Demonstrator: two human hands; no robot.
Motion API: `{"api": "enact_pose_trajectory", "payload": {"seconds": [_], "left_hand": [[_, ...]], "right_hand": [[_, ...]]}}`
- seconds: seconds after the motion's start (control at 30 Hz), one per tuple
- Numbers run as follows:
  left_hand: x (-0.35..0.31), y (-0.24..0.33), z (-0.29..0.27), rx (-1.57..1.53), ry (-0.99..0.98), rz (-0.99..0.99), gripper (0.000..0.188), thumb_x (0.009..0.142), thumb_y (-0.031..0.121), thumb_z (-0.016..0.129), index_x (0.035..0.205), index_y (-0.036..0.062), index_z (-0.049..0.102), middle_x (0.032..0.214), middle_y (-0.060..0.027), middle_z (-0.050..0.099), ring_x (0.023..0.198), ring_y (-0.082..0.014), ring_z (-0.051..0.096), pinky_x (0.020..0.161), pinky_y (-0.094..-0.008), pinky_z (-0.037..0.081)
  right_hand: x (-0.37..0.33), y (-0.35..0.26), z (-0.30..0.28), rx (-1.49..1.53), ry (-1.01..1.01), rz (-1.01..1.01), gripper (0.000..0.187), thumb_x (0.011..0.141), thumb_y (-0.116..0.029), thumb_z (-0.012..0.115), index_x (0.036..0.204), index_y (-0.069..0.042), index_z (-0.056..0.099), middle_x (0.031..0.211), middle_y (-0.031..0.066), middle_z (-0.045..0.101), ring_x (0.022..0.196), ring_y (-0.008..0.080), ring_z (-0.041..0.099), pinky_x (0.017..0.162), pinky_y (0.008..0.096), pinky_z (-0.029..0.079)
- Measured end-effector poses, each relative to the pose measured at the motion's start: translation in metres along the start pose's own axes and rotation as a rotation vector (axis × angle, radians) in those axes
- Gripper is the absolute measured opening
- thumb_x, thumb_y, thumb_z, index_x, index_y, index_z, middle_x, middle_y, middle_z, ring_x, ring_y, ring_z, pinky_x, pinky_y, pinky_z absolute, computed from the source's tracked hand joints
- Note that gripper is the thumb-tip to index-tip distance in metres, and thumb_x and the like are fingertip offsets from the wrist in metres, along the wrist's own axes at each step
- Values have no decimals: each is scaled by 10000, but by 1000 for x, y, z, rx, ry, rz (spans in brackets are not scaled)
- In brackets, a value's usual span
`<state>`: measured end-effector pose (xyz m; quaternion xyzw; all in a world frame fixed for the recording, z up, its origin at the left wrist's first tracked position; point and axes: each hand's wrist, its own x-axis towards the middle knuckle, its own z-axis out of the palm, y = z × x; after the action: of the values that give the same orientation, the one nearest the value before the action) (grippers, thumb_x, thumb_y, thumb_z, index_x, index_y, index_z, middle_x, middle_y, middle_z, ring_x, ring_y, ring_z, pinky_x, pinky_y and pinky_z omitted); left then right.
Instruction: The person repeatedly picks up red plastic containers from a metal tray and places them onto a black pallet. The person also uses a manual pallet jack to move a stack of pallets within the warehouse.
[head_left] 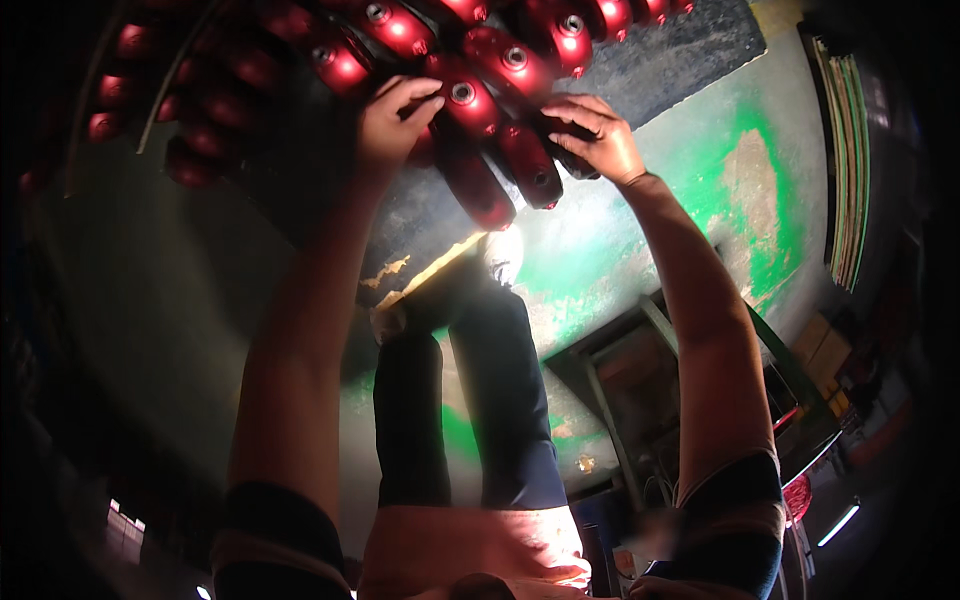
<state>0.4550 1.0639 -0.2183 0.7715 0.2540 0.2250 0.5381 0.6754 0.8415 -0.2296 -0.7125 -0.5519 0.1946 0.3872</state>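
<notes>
Several glossy red metal tanks, elongated and rounded, lie close together in front of me. My left hand [393,122] is at the left side of a red tank [468,98] that has a round ringed opening on top. Its fingers are bent but apart, the thumb separate. My right hand [598,138] reaches over a dark, shaded tank [577,160] on the right, fingers spread and slightly curled against it. Between my hands, two more tanks [535,172] point toward me. Whether either hand presses on a tank is hard to make out.
A dark sheet [690,60] lies under the tanks on a floor stained with green paint [775,225]. More red tanks [205,160] sit in shadow at left. Stacked thin boards [845,170] stand at far right. A dark metal frame [625,400] is beside my right leg.
</notes>
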Motion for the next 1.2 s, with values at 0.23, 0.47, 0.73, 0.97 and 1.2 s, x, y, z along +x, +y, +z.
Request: {"api": "enact_pose_trajectory", "payload": {"seconds": [0.23, 0.47, 0.73, 0.97, 1.2], "left_hand": [[-2, -17, 10, -77, 181, -70, 171, 803, 7, 751, 970, 31, 720, 820, -19, 667, 728, -53, 608, 680, -196, 487], [-56, 3, -11, 249, 53, -127, 348, 805, 116, 788, 1133, 84, 675, 730, 33, 614, 650, -28, 551, 588, -215, 469], [-115, 33, 32, 331, -489, -305, 651, 784, 179, 801, 1370, 188, 517, 651, -24, 502, 572, -114, 488, 575, -305, 461], [-128, 33, 78, 103, -117, -661, 323, 847, 171, 726, 1159, 125, 654, 815, -67, 660, 738, -127, 629, 683, -285, 500], [-144, 71, 43, 263, -181, -469, 205, 877, 155, 679, 1078, 118, 663, 751, -78, 638, 672, -123, 615, 620, -296, 483]], "right_hand": [[5, 6, 11, 173, 37, -9, 205, 747, -88, 785, 947, -107, 743, 867, 4, 663, 738, 150, 625, 679, 270, 512], [-13, 2, -1, 96, -13, 49, 332, 749, -222, 814, 1065, -204, 717, 764, 30, 645, 656, 167, 633, 613, 305, 534], [-28, -10, 5, 65, -336, -111, 426, 844, -319, 705, 1246, -211, 617, 838, 30, 634, 749, 211, 629, 694, 351, 504], [-26, -17, 13, 100, -491, 85, 216, 900, -271, 638, 1081, -158, 668, 927, 60, 667, 847, 207, 658, 740, 334, 502], [-69, -70, -6, 172, -105, 115, 208, 845, -143, 645, 1051, -169, 666, 770, 46, 652, 714, 202, 654, 630, 334, 516]]}}
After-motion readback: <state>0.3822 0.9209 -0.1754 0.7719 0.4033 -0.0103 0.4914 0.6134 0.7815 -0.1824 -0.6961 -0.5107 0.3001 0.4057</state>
